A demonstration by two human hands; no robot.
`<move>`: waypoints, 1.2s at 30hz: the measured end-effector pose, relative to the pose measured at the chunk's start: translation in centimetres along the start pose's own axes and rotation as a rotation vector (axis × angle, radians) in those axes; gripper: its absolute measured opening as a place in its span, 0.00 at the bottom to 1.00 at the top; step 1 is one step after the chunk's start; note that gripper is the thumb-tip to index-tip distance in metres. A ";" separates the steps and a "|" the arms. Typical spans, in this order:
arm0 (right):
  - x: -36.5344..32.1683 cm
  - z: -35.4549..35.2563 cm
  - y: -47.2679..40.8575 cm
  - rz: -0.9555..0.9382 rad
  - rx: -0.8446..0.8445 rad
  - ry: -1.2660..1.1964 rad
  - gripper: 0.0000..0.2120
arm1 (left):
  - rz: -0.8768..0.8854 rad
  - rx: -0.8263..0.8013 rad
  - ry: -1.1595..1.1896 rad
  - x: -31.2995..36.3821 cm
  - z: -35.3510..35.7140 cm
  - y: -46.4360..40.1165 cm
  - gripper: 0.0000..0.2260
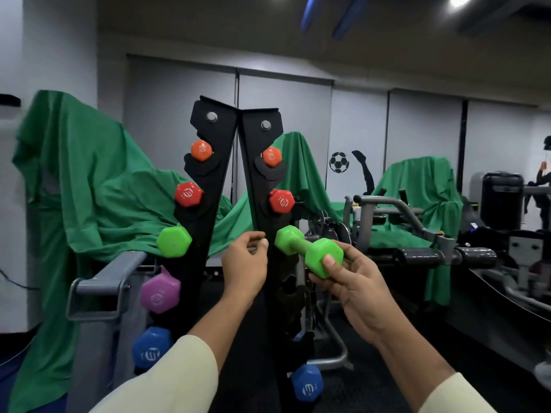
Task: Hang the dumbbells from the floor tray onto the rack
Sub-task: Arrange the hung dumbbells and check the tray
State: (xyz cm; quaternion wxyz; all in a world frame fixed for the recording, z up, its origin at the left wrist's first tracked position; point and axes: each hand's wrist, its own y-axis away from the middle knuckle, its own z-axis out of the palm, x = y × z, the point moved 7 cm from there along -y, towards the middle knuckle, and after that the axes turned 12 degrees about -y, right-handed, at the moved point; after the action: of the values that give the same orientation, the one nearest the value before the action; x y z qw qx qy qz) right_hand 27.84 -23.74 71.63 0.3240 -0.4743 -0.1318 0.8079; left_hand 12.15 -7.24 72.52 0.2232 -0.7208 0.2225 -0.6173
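The right hand [347, 281] grips a lime-green dumbbell [308, 248] by its near head, holding it tilted with its far head against the right upright of the black dumbbell rack [220, 180], just below a red dumbbell [281, 200]. The left hand [246, 263] sits between the rack's two uprights, fingers curled with the thumb and forefinger close together; whether they pinch anything cannot be told. On the rack's left upright hang orange [202, 150], red, green, purple [160, 293] and blue dumbbells.
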 end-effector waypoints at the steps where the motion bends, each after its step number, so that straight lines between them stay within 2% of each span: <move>1: 0.0 -0.1 0.0 -0.031 0.019 0.027 0.20 | 0.005 0.013 -0.050 -0.3 0.0 -0.4 0.09; 3: 0.1 -0.2 0.0 -0.097 0.047 0.100 0.18 | 0.002 -0.037 -0.190 -1.1 0.6 -1.1 0.19; 5: 0.1 -0.2 -0.1 -0.154 0.064 0.172 0.15 | -0.003 -0.122 -0.265 -1.7 1.6 -1.3 0.26; 7: 0.3 0.1 -0.3 -0.207 0.053 0.249 0.14 | 0.031 -0.153 -0.263 -1.9 2.3 -1.1 0.26; 9: 0.8 0.3 -0.2 -0.265 0.050 0.370 0.16 | 0.085 -0.049 -0.295 -1.2 1.8 -0.6 0.23; 11: 1.7 0.3 0.0 -0.328 0.064 0.494 0.18 | 0.219 0.086 -0.259 0.7 0.9 0.9 0.19; 12: 2.1 0.3 0.1 -0.351 0.081 0.522 0.18 | 0.328 0.093 -0.198 2.0 0.8 1.8 0.19; 16: 2.3 0.0 -0.7 -0.390 0.131 0.555 0.21 | 0.647 -0.150 -0.082 4.7 1.2 5.4 0.28; 21: 2.4 -0.3 -2.1 -0.385 0.095 0.552 0.20 | 0.836 -0.227 -0.321 4.9 2.5 5.7 0.40; 23: 2.6 -0.2 -2.3 -0.398 0.092 0.563 0.19 | 0.867 -0.201 -0.372 5.2 3.0 5.6 0.40; 26: 2.6 -0.1 -2.5 -0.388 0.060 0.531 0.17 | 0.907 -0.160 -0.386 5.5 3.0 5.6 0.34; 29: 2.1 -0.8 -3.1 -0.276 -0.070 0.403 0.16 | 0.923 -0.110 -0.419 5.4 2.5 5.5 0.30; 31: 1.9 -2.4 -4.7 -0.193 -0.054 0.307 0.14 | 0.934 -0.101 -0.444 5.1 2.4 5.3 0.31; 34: 1.4 -4.4 -8.9 -0.240 0.060 0.540 0.15 | 1.015 -0.100 -0.510 5.0 2.8 5.9 0.31; 36: 2.2 -4.0 -11.6 -0.172 0.012 0.689 0.17 | 1.036 -0.109 -0.530 4.8 3.3 6.2 0.31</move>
State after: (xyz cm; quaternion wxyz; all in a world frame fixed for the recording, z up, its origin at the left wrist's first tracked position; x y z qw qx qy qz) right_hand 35.16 -13.92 74.14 0.4189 -0.7043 -0.0496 0.5711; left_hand 15.76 -14.92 72.22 0.5068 -0.6584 0.5137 -0.2139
